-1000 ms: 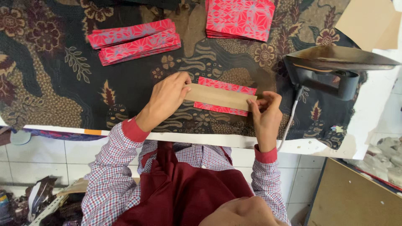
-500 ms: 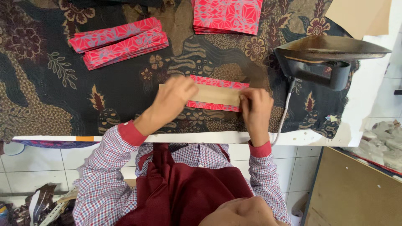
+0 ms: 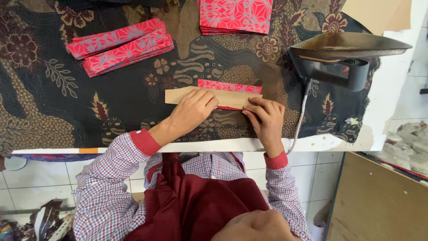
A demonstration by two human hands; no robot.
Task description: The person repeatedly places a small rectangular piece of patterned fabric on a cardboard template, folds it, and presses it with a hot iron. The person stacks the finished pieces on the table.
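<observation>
Both hands' fingers press flat: left hand (image 3: 192, 107) on brown card strip (image 3: 178, 95), right hand (image 3: 266, 117) folding red fabric piece (image 3: 229, 86); folded strips (image 3: 120, 47) done, square stack (image 3: 235, 15) left.

A cardboard strip (image 3: 178, 95) lies at the table's (image 3: 392, 89) centre, on a patterned fabric piece (image 3: 229, 86). Both hands rest on them: left hand (image 3: 194, 109) at 9 o'clock, right hand (image 3: 266, 118) at 4. Folded strips (image 3: 119, 46) sit at 10, a square stack (image 3: 235, 15) at 12, an iron (image 3: 341, 56) at 2.
</observation>
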